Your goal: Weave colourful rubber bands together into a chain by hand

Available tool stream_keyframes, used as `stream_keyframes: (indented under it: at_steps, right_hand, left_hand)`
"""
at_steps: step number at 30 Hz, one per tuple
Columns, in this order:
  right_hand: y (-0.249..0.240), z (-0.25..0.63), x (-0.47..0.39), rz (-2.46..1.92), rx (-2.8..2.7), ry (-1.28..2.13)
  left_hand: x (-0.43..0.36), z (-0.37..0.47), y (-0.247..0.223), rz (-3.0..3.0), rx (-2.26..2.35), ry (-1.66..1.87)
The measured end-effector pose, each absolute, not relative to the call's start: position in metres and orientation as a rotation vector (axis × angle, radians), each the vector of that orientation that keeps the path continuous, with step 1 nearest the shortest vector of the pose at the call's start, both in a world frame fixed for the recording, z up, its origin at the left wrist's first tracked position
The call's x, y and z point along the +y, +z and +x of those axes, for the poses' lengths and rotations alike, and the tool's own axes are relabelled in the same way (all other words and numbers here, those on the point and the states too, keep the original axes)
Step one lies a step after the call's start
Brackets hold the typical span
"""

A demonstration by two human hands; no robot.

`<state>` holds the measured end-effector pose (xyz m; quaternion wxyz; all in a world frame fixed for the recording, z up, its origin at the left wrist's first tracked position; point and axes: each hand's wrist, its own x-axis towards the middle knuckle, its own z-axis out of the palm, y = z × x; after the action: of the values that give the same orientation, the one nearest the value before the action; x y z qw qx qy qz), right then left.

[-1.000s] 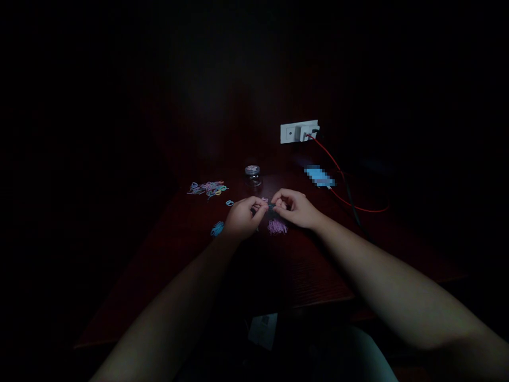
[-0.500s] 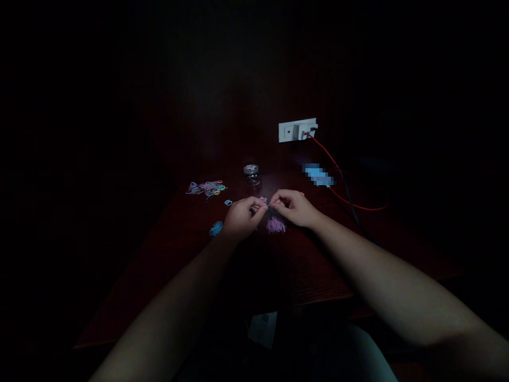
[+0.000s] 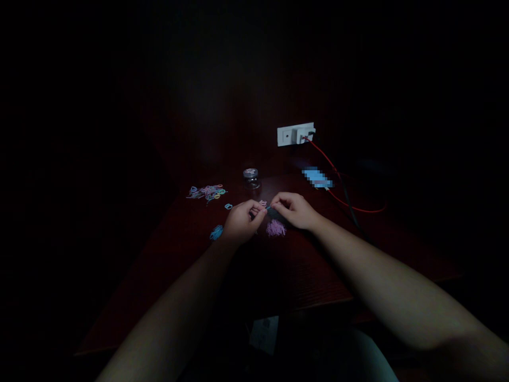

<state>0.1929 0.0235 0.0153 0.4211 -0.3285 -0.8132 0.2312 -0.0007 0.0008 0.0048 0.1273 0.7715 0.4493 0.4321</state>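
A thin teal-blue strand, probably part of a small elastic band [image 3: 268,207], spans the narrow gap between the fingertips, over the middle of the surface and toward its far edge. The left hand [image 3: 243,220] pinches one end between thumb and forefinger; the right hand [image 3: 296,210], its fingertips drawn together, appears to pinch the other — though the gloom hides the exact grip. The step in hand looks like fine two-handed work on this one strand, and the next move seems to call for a light pinch, with both hands close together. Just beyond the left fingertips lie small pink loops [image 3: 263,203], and toward the near edge sits a heap of purple bands [image 3: 275,228]. On the side of the left edge, a bright blue bundle of bands [image 3: 216,232] rests beside the left wrist, with pale blue loops [image 3: 228,206] farther back. A loose multicoloured pile of bands [image 3: 207,192] lies near the far left corner of the dark red wooden table [image 3: 167,276] — and a clear round lidded jar [image 3: 251,179] stands near the far edge.
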Motion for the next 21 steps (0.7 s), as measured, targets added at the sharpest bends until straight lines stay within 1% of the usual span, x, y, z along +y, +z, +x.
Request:
stream_keyframes:
  at_steps: [15, 21]
  right_hand:
    - [0.011, 0.197, 0.031, -0.827, -2.009, 0.620]
    - [0.011, 0.203, 0.038, -0.849, -1.866, 0.698]
  left_hand:
    - [-0.004, -0.001, 0.008, 2.357, 1.247, 1.194]
    - [-0.004, -0.001, 0.008, 2.333, 1.240, 1.212]
